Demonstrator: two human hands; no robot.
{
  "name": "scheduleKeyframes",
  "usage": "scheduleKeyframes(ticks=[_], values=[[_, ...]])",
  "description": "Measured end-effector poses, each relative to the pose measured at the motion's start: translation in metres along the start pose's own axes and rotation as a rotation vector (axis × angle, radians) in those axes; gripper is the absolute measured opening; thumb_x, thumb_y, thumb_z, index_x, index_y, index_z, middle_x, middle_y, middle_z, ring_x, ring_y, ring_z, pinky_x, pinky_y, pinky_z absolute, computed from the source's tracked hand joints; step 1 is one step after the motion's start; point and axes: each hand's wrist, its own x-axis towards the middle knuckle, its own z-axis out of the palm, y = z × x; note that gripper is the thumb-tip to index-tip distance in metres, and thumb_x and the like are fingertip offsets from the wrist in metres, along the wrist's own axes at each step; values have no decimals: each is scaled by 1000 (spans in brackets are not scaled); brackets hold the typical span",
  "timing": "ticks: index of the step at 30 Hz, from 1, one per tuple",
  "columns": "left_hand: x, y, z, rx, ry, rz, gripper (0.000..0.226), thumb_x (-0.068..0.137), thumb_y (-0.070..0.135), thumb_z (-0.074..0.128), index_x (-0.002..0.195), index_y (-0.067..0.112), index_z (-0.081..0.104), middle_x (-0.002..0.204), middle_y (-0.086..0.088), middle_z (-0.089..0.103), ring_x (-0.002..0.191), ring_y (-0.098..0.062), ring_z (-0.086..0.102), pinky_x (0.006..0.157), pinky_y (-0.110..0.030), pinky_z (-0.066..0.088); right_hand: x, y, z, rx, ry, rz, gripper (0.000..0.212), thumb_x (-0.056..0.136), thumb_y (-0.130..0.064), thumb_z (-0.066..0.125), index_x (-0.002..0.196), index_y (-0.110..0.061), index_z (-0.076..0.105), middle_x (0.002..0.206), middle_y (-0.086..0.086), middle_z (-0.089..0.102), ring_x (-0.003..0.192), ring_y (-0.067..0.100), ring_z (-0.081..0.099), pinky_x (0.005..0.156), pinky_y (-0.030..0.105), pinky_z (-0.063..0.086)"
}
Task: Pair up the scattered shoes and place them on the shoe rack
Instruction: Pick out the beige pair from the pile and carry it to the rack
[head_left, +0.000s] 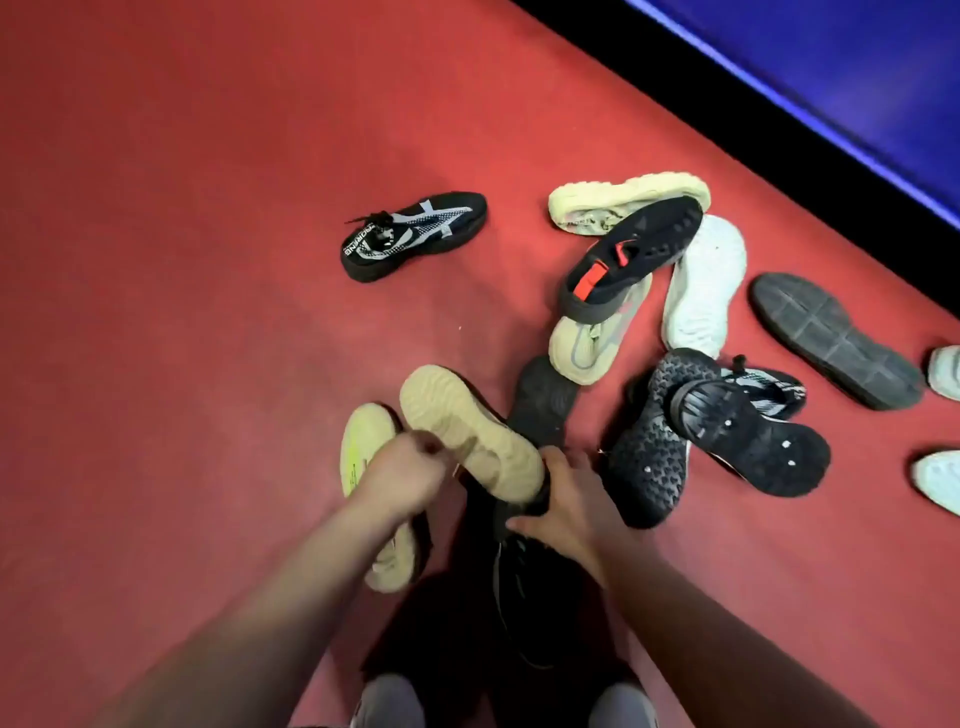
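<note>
As left hand (410, 470) and right hand (569, 499) grip tan-soled shoe (467, 426), red carpet (208, 260)

Lone shoe (414, 235) apart at left, heaped shoes (631, 260) to its right, upturned shoe (470, 428) nearest, carpet (182, 260) beneath.

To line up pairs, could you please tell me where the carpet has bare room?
Red carpet lies bare left of and beyond the black-and-grey knit sneaker. It is crowded from the upturned beige-soled shoe to the upturned dark grey sole.
</note>
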Motion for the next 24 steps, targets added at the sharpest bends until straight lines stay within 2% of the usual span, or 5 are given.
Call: scheduleKeyframes(ticks=[3, 12, 15, 19, 24], values=[[48, 11, -17, -58, 96, 44, 21, 88, 18, 51, 86, 3, 66, 79, -17, 72, 66, -31, 68, 67, -32, 52, 23, -15, 8, -266, 51, -72, 114, 56, -53, 82, 146, -20, 19, 139, 5, 26, 124, 30, 38, 96, 43, 44], [120, 40, -48, -42, 137, 137, 22, 92, 23, 47, 79, 9, 58, 80, -15, 68, 63, -30, 62, 47, -22, 33, 79, -37, 0, -550, -86, -244, 93, 54, -44, 82, 128, -8, 38, 123, 13, 49, 111, 33, 52, 88, 35, 46], [120, 53, -46, -236, 174, 187, 16, 91, 22, 48, 87, 10, 58, 80, -13, 64, 64, -28, 61, 52, -25, 34, 75, -43, -38, -130, -51, -127, 60, 56, -49, 79, 101, -16, 57, 100, 5, 63, 86, 20, 62, 70, 26, 46], [99, 60, -49, -457, 250, 176, 14, 90, 23, 52, 79, 15, 53, 76, -10, 61, 53, -22, 57, 50, -25, 28, 48, -44, -77, 1037, -201, 244, 35, 67, -43, 59, 73, -12, 74, 69, 6, 67, 59, 18, 57, 61, 25, 44], [74, 45, -38, -670, 349, 146, 16, 90, 20, 55, 75, 15, 53, 68, -6, 55, 52, -19, 49, 48, -23, 30, 32, -30, -106, 1579, -220, 258, 44, 62, -40, 52, 87, -8, 68, 77, 14, 64, 60, 27, 53, 59, 25, 37]])
